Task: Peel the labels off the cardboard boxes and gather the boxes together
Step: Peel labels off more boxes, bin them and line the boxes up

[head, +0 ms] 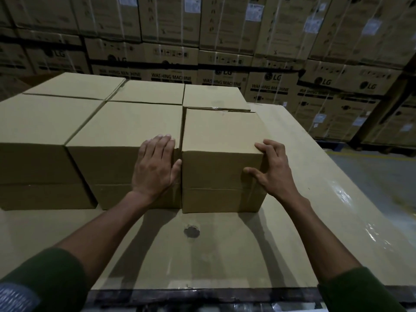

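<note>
The right hand (269,170) clasps the plain brown cardboard box's (219,136) right front corner; the flat left hand (155,166) braces its neighbouring brown box (126,127), which it touches.

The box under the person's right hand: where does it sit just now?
In the head view, the box sits right of centre in the front row, against the middle front box, on the large cardboard sheet; the right hand grips its right corner.

Dark green sleeves (51,280) pushed up — forearms and hands bare, no gloves.
</note>
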